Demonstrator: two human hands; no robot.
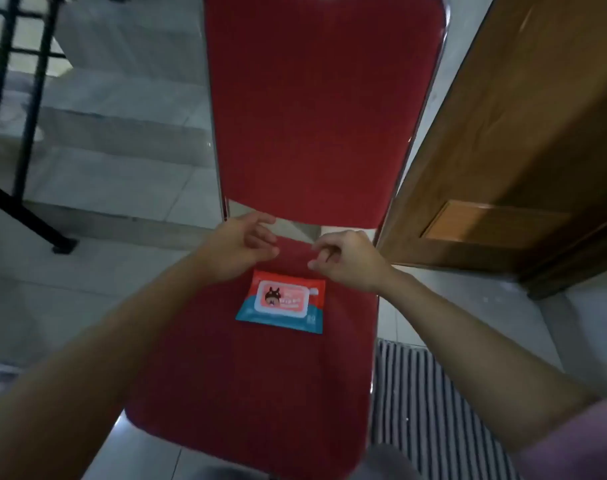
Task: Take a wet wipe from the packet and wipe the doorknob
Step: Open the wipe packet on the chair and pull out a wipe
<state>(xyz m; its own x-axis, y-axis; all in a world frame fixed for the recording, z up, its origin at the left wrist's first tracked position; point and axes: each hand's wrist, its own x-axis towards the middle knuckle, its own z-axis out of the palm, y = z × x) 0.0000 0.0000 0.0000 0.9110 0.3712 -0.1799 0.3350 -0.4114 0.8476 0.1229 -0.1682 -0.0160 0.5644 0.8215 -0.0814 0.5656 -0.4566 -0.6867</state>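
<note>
A red and teal wet wipe packet (pixel 284 301) with a white flap lid lies flat on the seat of a red chair (pixel 246 393). The lid looks closed. My left hand (pixel 241 245) hovers just above and to the left of the packet's far edge, fingers loosely curled and apart, holding nothing. My right hand (pixel 347 259) hovers above the packet's far right corner, fingers curled inward, with nothing visible in them. Neither hand touches the packet. No doorknob is in view.
A brown wooden door (pixel 523 150) stands open at the right, close to the chair's back. Black metal railing (pixel 14 116) and tiled steps (pixel 122 133) are at the left. A striped mat (pixel 419 403) lies on the floor at the lower right.
</note>
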